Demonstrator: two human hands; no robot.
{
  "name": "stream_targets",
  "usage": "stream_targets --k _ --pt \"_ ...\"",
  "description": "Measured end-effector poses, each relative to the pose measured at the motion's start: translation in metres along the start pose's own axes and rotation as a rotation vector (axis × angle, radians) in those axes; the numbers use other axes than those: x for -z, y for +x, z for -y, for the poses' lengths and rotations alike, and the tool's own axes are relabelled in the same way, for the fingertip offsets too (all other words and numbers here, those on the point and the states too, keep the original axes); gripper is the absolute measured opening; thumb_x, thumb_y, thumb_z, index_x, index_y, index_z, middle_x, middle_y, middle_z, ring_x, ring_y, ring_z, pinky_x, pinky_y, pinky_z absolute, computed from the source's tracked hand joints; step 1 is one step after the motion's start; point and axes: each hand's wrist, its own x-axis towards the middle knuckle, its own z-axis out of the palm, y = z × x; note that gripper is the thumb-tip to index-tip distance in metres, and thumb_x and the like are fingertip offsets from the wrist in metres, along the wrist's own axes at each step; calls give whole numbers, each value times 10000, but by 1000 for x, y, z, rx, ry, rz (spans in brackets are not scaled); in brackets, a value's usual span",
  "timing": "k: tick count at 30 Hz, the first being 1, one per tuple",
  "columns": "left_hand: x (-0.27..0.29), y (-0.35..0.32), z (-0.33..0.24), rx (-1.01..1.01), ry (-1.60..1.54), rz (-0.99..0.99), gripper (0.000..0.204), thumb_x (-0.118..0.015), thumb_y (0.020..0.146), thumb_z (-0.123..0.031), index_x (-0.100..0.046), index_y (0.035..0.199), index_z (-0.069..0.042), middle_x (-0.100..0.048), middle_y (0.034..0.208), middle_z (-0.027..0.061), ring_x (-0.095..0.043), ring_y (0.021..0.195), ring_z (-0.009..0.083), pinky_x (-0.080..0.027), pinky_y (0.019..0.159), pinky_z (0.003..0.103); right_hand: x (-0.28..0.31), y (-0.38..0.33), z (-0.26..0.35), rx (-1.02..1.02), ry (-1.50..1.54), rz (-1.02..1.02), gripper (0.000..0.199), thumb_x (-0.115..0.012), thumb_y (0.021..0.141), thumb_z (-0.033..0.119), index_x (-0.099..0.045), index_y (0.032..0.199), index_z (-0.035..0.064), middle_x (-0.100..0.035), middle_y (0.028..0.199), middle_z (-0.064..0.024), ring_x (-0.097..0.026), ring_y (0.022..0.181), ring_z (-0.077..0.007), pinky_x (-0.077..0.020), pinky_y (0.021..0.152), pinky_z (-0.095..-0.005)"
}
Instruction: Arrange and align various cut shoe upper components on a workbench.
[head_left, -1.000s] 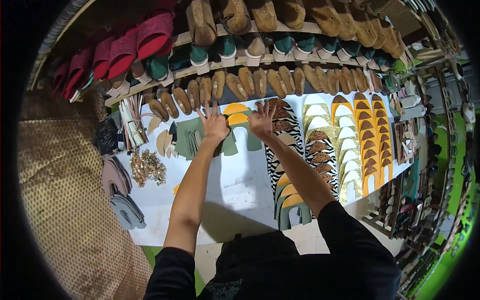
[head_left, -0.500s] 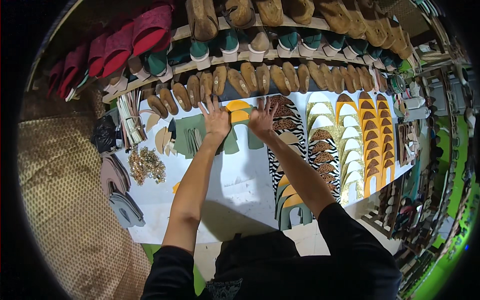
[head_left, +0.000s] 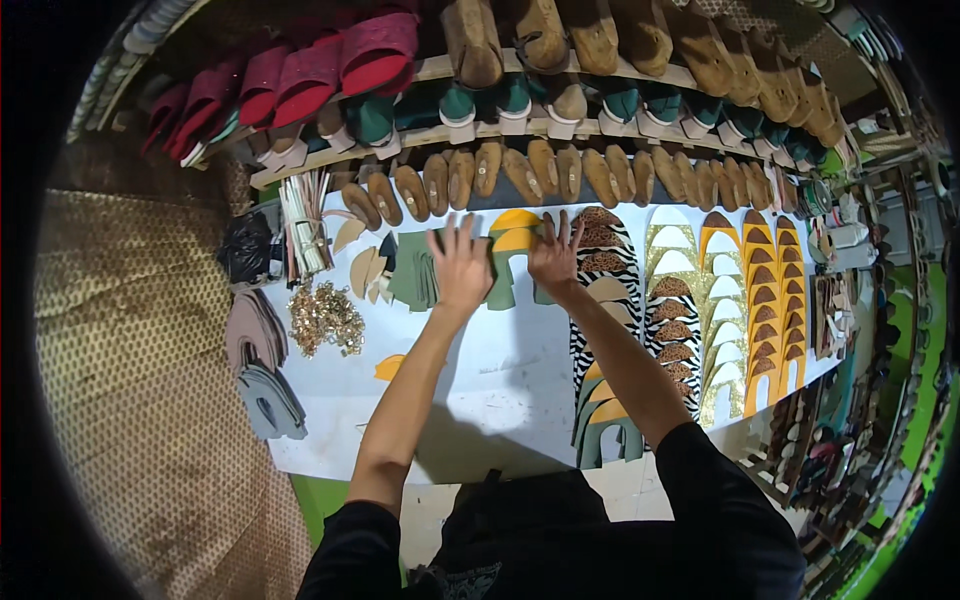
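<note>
Head view: I see the left hand [head_left: 463,268] with fingers spread, between layered green pieces [head_left: 412,272] and two orange half-moon pieces [head_left: 514,239] near the tabletop's [head_left: 510,350] far edge. The lower orange one meets a green U-shaped piece [head_left: 501,290]. Beside it, the right hand [head_left: 553,252] has its fingers parted; I cannot tell whether it pinches anything. Wooden shoe forms [head_left: 597,176] line that edge.
</note>
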Motion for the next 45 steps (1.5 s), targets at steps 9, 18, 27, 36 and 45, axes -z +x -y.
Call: stream_targets --k 9,18,27,36,45 --pt "45 -25 71 119 156 5 377 -644 896 -176 -615 1255 -65 -433 1424 154 -324 1372 390 -196 1095 686 13 -2 49 131 68 -144 300 -531 906 183 -596 1113 -25 -344 1481 -255 -228 1435 -493 -92 1122 -745" --pt "49 -21 84 163 148 11 268 -724 825 -186 -723 1060 -58 -470 1415 109 -337 1370 362 -184 1118 671 44 18 91 132 90 -177 239 -638 862 212 -661 1008 25 -426 1393 -195 -287 1400 -421 -134 1151 -680" --pt "40 -25 91 118 116 -38 281 -715 830 -165 -727 1099 -86 -457 1448 114 -340 1374 373 -206 1107 678 63 19 107 146 81 -167 268 -695 811 191 -677 1051 74 -476 1362 -155 -358 1351 -372 -183 1134 -650" --pt "49 -26 79 82 36 -161 49 -721 782 -80 -687 802 -52 -532 1351 100 -401 1330 364 -174 1120 689 67 12 99 152 163 -119 311 -709 791 163 -665 1087 76 -454 1391 -167 -370 1347 -397 -220 1116 -643" --pt "80 -52 62 -57 -11 -188 94 -733 732 -82 -674 805 -82 -566 1294 78 -452 1276 361 -201 1110 698 91 18 143 472 146 53 319 -690 808 162 -688 1125 132 -396 1464 -192 -293 1412 -440 -231 1126 -654"
